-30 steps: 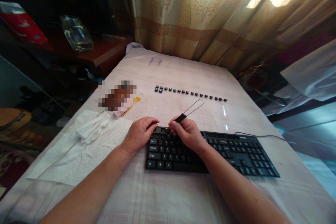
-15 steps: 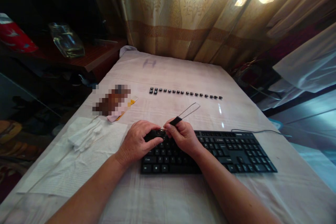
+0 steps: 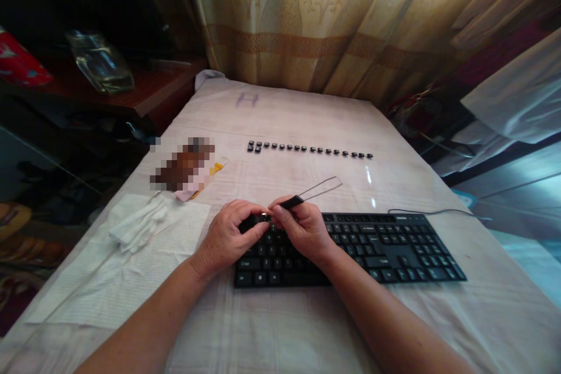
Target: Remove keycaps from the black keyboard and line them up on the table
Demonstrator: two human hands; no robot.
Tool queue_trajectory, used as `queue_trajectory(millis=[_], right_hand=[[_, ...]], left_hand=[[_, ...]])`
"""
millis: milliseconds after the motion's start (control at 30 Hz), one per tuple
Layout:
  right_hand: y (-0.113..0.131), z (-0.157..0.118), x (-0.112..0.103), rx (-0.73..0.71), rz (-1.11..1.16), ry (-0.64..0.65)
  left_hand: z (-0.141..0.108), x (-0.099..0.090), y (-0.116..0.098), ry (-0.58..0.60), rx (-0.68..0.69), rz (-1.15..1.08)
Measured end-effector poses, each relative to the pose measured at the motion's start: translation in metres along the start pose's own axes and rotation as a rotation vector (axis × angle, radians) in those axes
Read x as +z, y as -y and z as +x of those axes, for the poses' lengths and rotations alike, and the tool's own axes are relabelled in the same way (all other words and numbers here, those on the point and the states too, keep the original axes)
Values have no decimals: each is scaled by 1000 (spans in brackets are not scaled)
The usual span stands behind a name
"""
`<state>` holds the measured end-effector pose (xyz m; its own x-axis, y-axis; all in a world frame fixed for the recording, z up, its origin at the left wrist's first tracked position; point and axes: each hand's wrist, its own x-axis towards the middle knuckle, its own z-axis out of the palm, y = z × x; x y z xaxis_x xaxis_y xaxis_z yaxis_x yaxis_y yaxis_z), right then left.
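A black keyboard (image 3: 381, 251) lies on the cloth-covered surface, with both my hands over its left half. In my right hand (image 3: 302, 228) is a keycap puller (image 3: 293, 203), its black handle pinched between thumb and fingers and its wire loop pointing up and to the right. My left hand (image 3: 236, 225) is closed over the keyboard's upper left corner, thumb and fingertips meeting near a tiny shiny bit beside the right fingertips. What they pinch is too small to make out. Beyond the keyboard, several black keycaps (image 3: 304, 148) form a row, with two more below its left end.
White paper towel (image 3: 175, 251) with a crumpled white piece (image 3: 138, 225) on it lies at the left. A blurred-out item (image 3: 182, 169) is behind it. The keyboard's cable (image 3: 438, 210) runs right. A glass jar (image 3: 100, 64) stands on a wooden table (image 3: 162, 79).
The view has tilted slightly downward. My right hand has turned the puller a little, so its loop points lower and farther right. Both hands remain close together over the keyboard.
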<state>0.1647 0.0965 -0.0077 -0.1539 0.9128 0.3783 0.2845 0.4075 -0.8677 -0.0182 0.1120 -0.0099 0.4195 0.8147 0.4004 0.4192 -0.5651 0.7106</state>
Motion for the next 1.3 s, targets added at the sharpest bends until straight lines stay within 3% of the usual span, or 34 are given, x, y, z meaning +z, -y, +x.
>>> queue_trajectory(millis=[167, 300, 500, 600, 733, 867, 1100, 1300], right_hand=[[2, 1, 5, -12, -16, -11], [6, 4, 8, -19, -60, -97], [9, 9, 0, -49, -127, -174], [5, 8, -16, -99, -272, -123], [-6, -3, -39, -195, -556, 56], [-13, -19, -53, -223, -772, 200], [-10, -24, -63, -283, -931, 284], [13, -10, -60, -267, -847, 221]], left_hand=[[0, -4, 2, 39, -165, -75], [2, -5, 0, 64, -313, -197], [3, -8, 3, -17, -391, -240], [2, -8, 10, -35, -427, -268], [2, -7, 17, -29, -484, -337], [1, -6, 16, -35, -472, -301], [0, -7, 12, -49, -364, -179], [1, -8, 7, -55, -273, -114]])
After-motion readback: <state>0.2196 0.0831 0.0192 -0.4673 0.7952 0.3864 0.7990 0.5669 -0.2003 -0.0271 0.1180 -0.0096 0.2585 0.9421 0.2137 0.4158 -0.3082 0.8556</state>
